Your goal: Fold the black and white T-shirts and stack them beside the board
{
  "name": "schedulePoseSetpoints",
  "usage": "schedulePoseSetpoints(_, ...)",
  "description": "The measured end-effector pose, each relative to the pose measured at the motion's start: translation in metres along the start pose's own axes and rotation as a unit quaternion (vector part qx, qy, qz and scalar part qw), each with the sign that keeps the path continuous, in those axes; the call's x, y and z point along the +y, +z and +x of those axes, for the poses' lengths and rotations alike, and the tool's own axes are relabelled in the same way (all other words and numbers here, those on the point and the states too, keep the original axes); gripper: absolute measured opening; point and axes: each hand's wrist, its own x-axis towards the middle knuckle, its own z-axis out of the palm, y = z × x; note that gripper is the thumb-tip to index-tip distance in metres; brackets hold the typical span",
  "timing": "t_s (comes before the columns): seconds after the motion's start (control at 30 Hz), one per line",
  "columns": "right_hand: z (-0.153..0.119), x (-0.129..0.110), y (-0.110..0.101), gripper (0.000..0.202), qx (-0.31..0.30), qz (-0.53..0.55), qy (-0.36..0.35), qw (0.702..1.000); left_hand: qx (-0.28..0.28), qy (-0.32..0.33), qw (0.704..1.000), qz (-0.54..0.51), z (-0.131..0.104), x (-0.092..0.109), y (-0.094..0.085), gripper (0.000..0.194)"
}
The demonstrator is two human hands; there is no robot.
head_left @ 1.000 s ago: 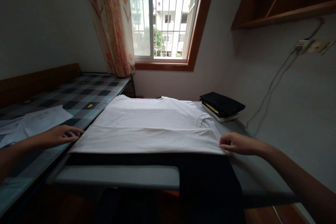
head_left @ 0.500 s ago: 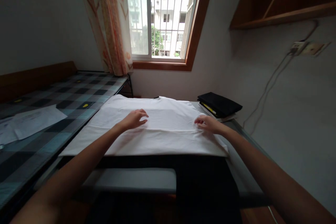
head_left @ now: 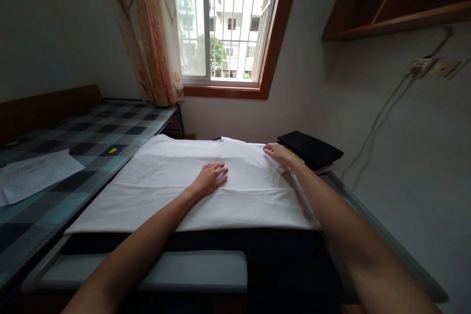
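Note:
A white T-shirt point(head_left: 158, 164) lies spread out over a table, its neckline toward the window and its hem along the near edge. My left hand point(head_left: 211, 178) rests palm down near the middle of the shirt, fingers stretched out and a little apart. At the shirt's far right edge is my right hand point(head_left: 276, 152), thumb and fingers drawn together on the cloth there. A crease runs across the shirt below my left hand. Part of the shirt's right side is hidden behind my right forearm.
A black folder-like stack point(head_left: 311, 149) lies on the table's right side by the wall. To the left stands a bed with a checked mat point(head_left: 143, 125) and paper sheets point(head_left: 40, 174). A wooden shelf point(head_left: 397, 22) juts out upper right; cables point(head_left: 375, 122) hang below the socket.
My left hand has moved right and come down flat on the shirt. My right hand has reached farther away and slightly left, to the shirt's far right edge. The view shifted slightly.

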Motion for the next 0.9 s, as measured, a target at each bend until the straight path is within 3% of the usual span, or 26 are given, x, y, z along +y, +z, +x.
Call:
schedulePoseSetpoints(0.1,0.022,0.002,0.006,0.027,0.019,0.016,0.052,0.998,0.006,0.0,1.0,-0.011,0.0,0.001,0.0,0.034)
schedulePoseSetpoints(0.3,0.049,0.015,0.025,0.039,0.039,0.066,0.086,0.993,0.026,-0.013,0.999,-0.027,-0.002,0.002,0.003,0.032)
schedulePoseSetpoints(0.5,0.063,0.023,0.039,0.033,0.061,0.135,0.124,0.981,0.033,-0.015,0.999,-0.035,-0.002,0.0,0.003,0.031)
schedulePoseSetpoints(0.7,0.067,0.025,0.039,0.02,0.099,0.224,0.155,0.957,0.027,-0.029,0.998,-0.051,0.0,0.0,0.001,0.031)
schedulePoseSetpoints(0.9,0.078,0.023,0.041,0.009,0.092,0.301,0.133,0.94,0.034,-0.035,0.997,-0.066,0.0,-0.001,0.002,0.03)
